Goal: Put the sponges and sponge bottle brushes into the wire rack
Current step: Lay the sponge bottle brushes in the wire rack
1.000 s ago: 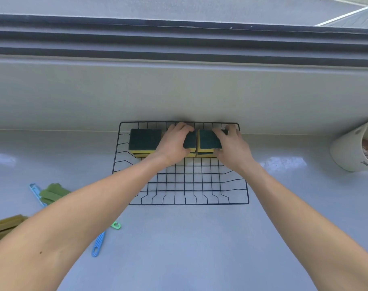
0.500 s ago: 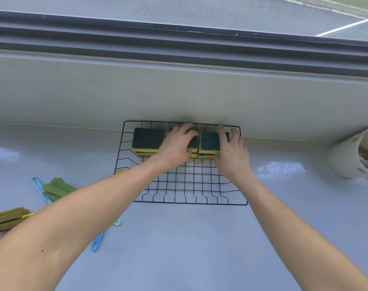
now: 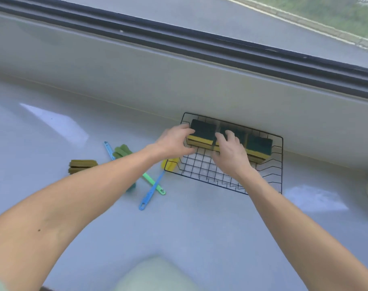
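While sponges [image 3: 202,134] are squared against back wall of wire rack [image 3: 278,164], left hand [image 3: 174,141] grip is spread on end sponge, right hand [image 3: 229,152] grip laid flat on middle one; front kept free for brushes [image 3: 151,191].

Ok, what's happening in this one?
A person is lining up sponges along the back of the wire rack. The left hand and right hand both rest on the row. The bottle brushes lie on the counter left of the rack, not yet put in.
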